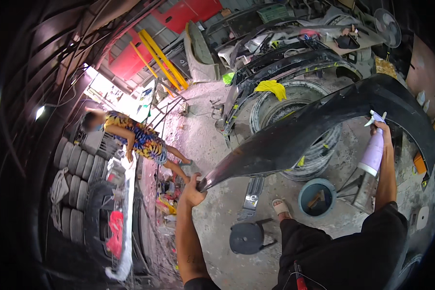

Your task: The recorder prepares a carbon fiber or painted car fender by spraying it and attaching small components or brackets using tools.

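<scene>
Where left fingers [195,180] grip, panel's narrow tip [212,179]

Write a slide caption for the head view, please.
Left hand grips a dark car fender; right hand holds a lilac spray bottle.

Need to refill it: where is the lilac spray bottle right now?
In the head view, the lilac spray bottle is right of centre, gripped in the right hand, near the curved black panel.

Slants as a long, black, smudged fender panel [285,137], gripped at its narrow tip and curving into an open arch. Tilts beside that arch as a lilac spray bottle [373,149], white-headed, white-based, gripped near the neck.
</scene>
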